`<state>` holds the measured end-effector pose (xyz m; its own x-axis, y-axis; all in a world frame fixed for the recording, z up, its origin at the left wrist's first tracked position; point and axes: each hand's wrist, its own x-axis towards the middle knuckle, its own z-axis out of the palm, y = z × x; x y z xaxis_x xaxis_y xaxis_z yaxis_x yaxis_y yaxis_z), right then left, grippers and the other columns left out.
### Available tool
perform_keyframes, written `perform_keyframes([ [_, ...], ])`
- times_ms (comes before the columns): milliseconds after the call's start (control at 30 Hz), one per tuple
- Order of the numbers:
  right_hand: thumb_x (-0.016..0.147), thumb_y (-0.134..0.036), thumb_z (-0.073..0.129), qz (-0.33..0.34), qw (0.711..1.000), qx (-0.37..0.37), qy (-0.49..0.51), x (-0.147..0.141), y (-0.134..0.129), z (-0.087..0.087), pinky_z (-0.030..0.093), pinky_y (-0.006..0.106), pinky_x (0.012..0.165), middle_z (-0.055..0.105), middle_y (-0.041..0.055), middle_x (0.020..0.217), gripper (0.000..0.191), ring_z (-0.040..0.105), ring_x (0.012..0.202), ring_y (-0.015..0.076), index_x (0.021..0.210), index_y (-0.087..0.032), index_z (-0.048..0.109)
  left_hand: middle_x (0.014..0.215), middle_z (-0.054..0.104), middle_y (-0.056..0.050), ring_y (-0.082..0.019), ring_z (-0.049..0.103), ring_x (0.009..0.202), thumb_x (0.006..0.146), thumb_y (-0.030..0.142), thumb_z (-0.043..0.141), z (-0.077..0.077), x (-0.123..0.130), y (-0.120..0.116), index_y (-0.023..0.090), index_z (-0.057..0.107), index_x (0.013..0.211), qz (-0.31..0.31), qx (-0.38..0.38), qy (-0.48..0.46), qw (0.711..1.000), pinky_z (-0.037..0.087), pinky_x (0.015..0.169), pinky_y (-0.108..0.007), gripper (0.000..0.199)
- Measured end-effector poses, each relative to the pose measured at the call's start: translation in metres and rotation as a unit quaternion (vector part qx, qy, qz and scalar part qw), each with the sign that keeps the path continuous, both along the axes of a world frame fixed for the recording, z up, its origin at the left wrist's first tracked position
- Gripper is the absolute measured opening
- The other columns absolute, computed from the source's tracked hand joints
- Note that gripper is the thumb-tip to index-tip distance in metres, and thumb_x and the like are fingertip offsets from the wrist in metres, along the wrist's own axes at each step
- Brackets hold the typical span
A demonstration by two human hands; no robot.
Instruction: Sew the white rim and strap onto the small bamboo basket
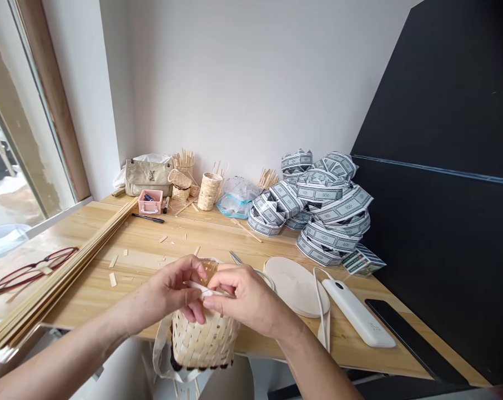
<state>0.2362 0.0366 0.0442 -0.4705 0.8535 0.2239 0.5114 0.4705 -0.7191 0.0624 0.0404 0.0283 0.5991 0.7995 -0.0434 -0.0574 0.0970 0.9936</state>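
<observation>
Bamboo basket [204, 340], flat woven strips, left hand [170, 291], right hand [247, 300]

A small craft workshop beside a window [10, 166]: a pine table [218, 244] strewn with bamboo strips [47, 283] and offcuts [112, 279], a woven bamboo basket [204, 339], a bamboo cup [209, 191], and a heap of patterned paper bands [328, 205], against a white wall [243, 83].

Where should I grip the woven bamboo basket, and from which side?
Grip the woven bamboo basket around its lower wall from the near side, fingers across the weave: that part is bare, while the left hand and right hand crowd its top.
</observation>
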Motion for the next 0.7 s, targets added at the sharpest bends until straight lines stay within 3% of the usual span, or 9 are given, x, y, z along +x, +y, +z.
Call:
perform_keyframes([
  [67,0.067,-0.013,0.061,-0.005,1.0,-0.024,0.015,0.003,0.002,-0.003,0.024,0.019,0.047,0.035,-0.0068,0.054,0.016,0.033,0.051,0.0055,0.053,-0.015,0.055,0.071,0.057,0.004,-0.012,0.062,0.056,0.075,0.028,0.056,0.002,0.001,-0.001,0.02,0.043,0.085,0.006,0.02,0.03,0.999,0.048,0.05,-0.023,0.019],
  [133,0.069,-0.015,0.059,-0.006,0.997,-0.067,0.049,0.008,0.005,-0.006,0.022,0.019,0.046,0.034,-0.0068,0.054,0.017,0.03,0.049,0.0053,0.053,-0.015,0.053,0.076,0.058,0.002,-0.011,0.06,0.05,0.077,0.027,0.051,0.002,-0.001,-0.001,0.021,0.044,0.091,0.05,0.095,0.098,0.989,0.044,0.044,-0.021,0.017],
  [233,0.069,-0.018,0.059,0.0,0.989,-0.114,0.093,0.016,0.008,-0.009,0.021,0.019,0.044,0.036,-0.0063,0.055,0.016,0.029,0.049,0.005,0.054,-0.015,0.053,0.081,0.058,0.002,-0.007,0.051,0.045,0.079,0.025,0.049,-0.005,-0.01,0.0,0.023,0.049,0.096,0.179,0.279,0.211,0.92,0.039,0.045,-0.021,0.018],
  [300,0.068,-0.018,0.06,0.002,0.988,-0.114,0.104,0.019,0.01,-0.009,0.021,0.019,0.044,0.038,-0.0057,0.056,0.015,0.031,0.049,0.0052,0.054,-0.014,0.054,0.074,0.056,0.003,-0.008,0.047,0.047,0.078,0.029,0.053,-0.013,-0.015,0.002,0.022,0.052,0.091,0.209,0.336,0.252,0.883,0.037,0.048,-0.021,0.016],
  [400,0.067,-0.018,0.06,0.005,0.987,-0.113,0.116,0.021,0.01,-0.008,0.022,0.019,0.044,0.039,-0.0056,0.055,0.015,0.032,0.049,0.0055,0.054,-0.014,0.054,0.06,0.05,0.006,-0.008,0.044,0.05,0.072,0.034,0.061,-0.027,-0.015,0.007,0.019,0.052,0.078,0.161,0.316,0.252,0.9,0.034,0.047,-0.019,0.019],
  [533,0.067,-0.018,0.059,0.002,0.986,-0.112,0.122,0.023,0.008,-0.007,0.022,0.019,0.044,0.037,-0.006,0.054,0.016,0.031,0.049,0.0055,0.052,-0.014,0.053,0.061,0.049,0.004,-0.009,0.043,0.055,0.068,0.032,0.063,-0.036,-0.009,0.015,0.016,0.051,0.059,0.132,0.276,0.193,0.932,0.034,0.05,-0.019,0.022],
  [700,0.066,-0.018,0.06,0.004,0.989,-0.102,0.11,0.029,0.005,-0.008,0.021,0.019,0.043,0.039,-0.0056,0.055,0.014,0.03,0.048,0.0053,0.053,-0.014,0.054,0.071,0.055,0.001,-0.008,0.044,0.055,0.067,0.033,0.064,-0.009,-0.013,0.018,0.015,0.053,0.061,0.049,0.127,0.125,0.983,0.034,0.046,-0.019,0.022],
])
